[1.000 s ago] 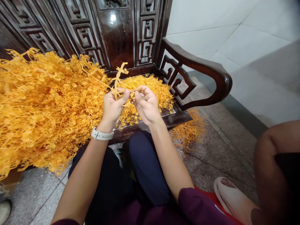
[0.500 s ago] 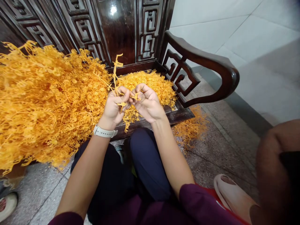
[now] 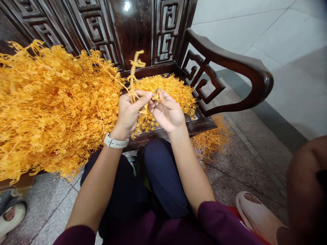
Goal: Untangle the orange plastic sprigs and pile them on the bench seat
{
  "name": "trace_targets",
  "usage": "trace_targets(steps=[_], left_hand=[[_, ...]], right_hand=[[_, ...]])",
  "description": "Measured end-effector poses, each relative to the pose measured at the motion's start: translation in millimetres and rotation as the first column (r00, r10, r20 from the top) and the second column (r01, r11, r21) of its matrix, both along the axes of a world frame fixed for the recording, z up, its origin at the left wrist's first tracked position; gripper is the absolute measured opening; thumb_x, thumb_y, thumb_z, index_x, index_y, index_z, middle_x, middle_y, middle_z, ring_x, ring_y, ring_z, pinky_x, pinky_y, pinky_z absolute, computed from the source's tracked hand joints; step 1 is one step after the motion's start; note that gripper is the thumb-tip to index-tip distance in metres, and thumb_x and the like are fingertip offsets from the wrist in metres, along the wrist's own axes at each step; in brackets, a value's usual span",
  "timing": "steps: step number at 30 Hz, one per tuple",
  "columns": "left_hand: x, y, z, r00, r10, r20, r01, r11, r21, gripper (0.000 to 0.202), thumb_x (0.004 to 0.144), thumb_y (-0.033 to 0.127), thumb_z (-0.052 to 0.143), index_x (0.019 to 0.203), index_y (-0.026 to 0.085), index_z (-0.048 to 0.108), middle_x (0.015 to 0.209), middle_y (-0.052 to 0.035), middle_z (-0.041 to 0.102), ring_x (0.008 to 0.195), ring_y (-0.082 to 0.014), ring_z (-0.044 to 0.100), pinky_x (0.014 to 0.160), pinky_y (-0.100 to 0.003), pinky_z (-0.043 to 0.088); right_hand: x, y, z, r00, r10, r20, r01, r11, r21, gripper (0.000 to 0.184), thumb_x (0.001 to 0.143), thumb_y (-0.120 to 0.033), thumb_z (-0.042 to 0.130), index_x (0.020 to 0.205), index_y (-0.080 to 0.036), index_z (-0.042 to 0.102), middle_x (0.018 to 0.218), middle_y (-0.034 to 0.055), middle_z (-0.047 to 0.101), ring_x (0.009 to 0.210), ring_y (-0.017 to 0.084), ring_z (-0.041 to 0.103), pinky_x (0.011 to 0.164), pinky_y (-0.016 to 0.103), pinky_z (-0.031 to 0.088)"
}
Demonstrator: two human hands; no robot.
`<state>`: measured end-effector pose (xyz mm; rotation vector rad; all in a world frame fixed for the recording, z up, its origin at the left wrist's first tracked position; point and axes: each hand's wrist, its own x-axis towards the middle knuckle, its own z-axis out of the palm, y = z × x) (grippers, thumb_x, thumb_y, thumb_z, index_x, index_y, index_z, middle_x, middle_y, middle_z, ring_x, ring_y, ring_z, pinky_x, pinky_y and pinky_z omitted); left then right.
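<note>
My left hand (image 3: 130, 112), with a white watch on the wrist, is closed round an orange plastic sprig (image 3: 135, 73) that sticks up above my fingers. My right hand (image 3: 167, 112) sits right beside it, its fingers pinching a small orange piece (image 3: 155, 97) at the sprig's lower end. Both hands hover over the seat of a dark carved wooden chair (image 3: 199, 124). A big heap of orange sprigs (image 3: 51, 109) lies to the left of my hands. A smaller pile of loose orange bits (image 3: 176, 90) covers the seat behind them.
The chair's curved armrest (image 3: 230, 64) juts out at the right. More orange bits (image 3: 212, 139) lie on the speckled stone floor beneath it. A pink slipper (image 3: 258, 212) and another person's knee (image 3: 306, 183) are at the lower right. A shoe (image 3: 10, 217) shows at the lower left.
My hands have stayed together over the seat, fingers shifting on the sprig. Its top has tilted slightly to the right. The view has drifted a little.
</note>
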<state>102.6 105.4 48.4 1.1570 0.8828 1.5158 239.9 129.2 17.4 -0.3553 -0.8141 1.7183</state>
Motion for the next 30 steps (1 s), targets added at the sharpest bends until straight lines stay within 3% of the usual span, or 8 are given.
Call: trace_targets(steps=[3, 6, 10, 14, 18, 23, 26, 30], left_hand=[[-7, 1, 0.7, 0.990, 0.118, -0.072, -0.118, 0.993, 0.005, 0.022, 0.083, 0.038, 0.088, 0.077, 0.019, 0.079, 0.068, -0.0018, 0.070, 0.044, -0.0035, 0.039, 0.038, -0.020, 0.022], [-12, 0, 3.1, 0.985, 0.145, -0.097, -0.146, 0.989, -0.002, 0.025, 0.085, 0.043, 0.086, 0.080, 0.019, 0.078, 0.074, -0.0035, 0.073, 0.044, -0.0038, 0.040, 0.037, -0.021, 0.022], [-14, -3, 7.1, 0.981, 0.099, -0.164, -0.085, 0.992, 0.092, 0.041, 0.093, 0.059, 0.073, 0.083, 0.020, 0.079, 0.069, -0.0030, 0.071, 0.041, -0.0049, 0.040, 0.039, -0.024, 0.025], [-14, -7, 8.6, 0.959, 0.067, -0.277, -0.023, 0.987, 0.162, 0.038, 0.087, 0.057, 0.081, 0.080, 0.020, 0.079, 0.065, -0.0027, 0.071, 0.051, -0.0093, 0.055, 0.048, -0.024, 0.039], [-17, -11, 11.0, 0.947, -0.082, -0.309, 0.109, 0.991, 0.072, 0.040, 0.093, 0.056, 0.075, 0.080, 0.019, 0.079, 0.063, -0.0034, 0.070, 0.047, -0.0088, 0.048, 0.048, -0.025, 0.037], [-18, -16, 14.6, 0.926, -0.111, -0.360, 0.133, 0.991, 0.036, 0.037, 0.089, 0.048, 0.082, 0.069, 0.018, 0.075, 0.061, -0.0034, 0.068, 0.051, -0.0102, 0.050, 0.050, -0.026, 0.037], [-18, -17, 14.7, 0.937, -0.179, -0.299, 0.185, 0.983, -0.008, 0.033, 0.091, 0.047, 0.079, 0.074, 0.018, 0.078, 0.063, -0.0052, 0.071, 0.053, -0.0122, 0.056, 0.049, -0.026, 0.036], [-18, -17, 14.3, 0.956, -0.216, -0.199, 0.214, 0.976, -0.030, 0.030, 0.092, 0.047, 0.078, 0.081, 0.019, 0.080, 0.064, -0.0054, 0.071, 0.048, -0.0112, 0.052, 0.045, -0.026, 0.030]], right_hand=[[1, 3, -1.7, 0.993, -0.119, 0.016, 0.118, 0.993, 0.010, 0.028, 0.089, -0.046, 0.080, 0.102, -0.026, 0.064, 0.098, 0.0026, 0.069, 0.089, 0.016, 0.064, 0.088, 0.034, 0.060], [0, 3, -1.3, 0.975, -0.214, 0.064, 0.211, 0.976, 0.062, 0.036, 0.084, -0.051, 0.084, 0.102, -0.027, 0.064, 0.102, 0.0026, 0.070, 0.092, 0.016, 0.066, 0.090, 0.033, 0.061], [-2, -3, 1.7, 0.947, -0.285, 0.152, 0.266, 0.955, 0.134, 0.037, 0.081, -0.046, 0.088, 0.101, -0.028, 0.062, 0.097, -0.0004, 0.066, 0.087, 0.014, 0.066, 0.084, 0.031, 0.061], [-4, -9, 7.7, 0.870, -0.413, 0.270, 0.356, 0.904, 0.236, 0.032, 0.086, -0.048, 0.084, 0.101, -0.028, 0.063, 0.096, 0.0002, 0.064, 0.091, 0.014, 0.066, 0.079, 0.028, 0.060], [-7, -15, 15.6, 0.813, -0.507, 0.287, 0.427, 0.853, 0.299, 0.032, 0.085, -0.048, 0.085, 0.097, -0.027, 0.064, 0.094, -0.0001, 0.066, 0.088, 0.015, 0.066, 0.080, 0.030, 0.060], [-10, -22, 25.8, 0.757, -0.580, 0.302, 0.480, 0.807, 0.345, 0.029, 0.088, -0.045, 0.083, 0.095, -0.027, 0.062, 0.090, -0.0011, 0.064, 0.083, 0.013, 0.064, 0.079, 0.030, 0.059], [-9, -23, 29.4, 0.759, -0.572, 0.313, 0.480, 0.815, 0.325, 0.031, 0.087, -0.047, 0.083, 0.095, -0.026, 0.062, 0.091, -0.0010, 0.063, 0.083, 0.013, 0.064, 0.077, 0.029, 0.058], [-7, -22, 29.7, 0.849, -0.451, 0.275, 0.406, 0.891, 0.204, 0.041, 0.088, -0.065, 0.075, 0.099, -0.026, 0.064, 0.092, 0.0000, 0.064, 0.080, 0.012, 0.063, 0.076, 0.028, 0.057]])
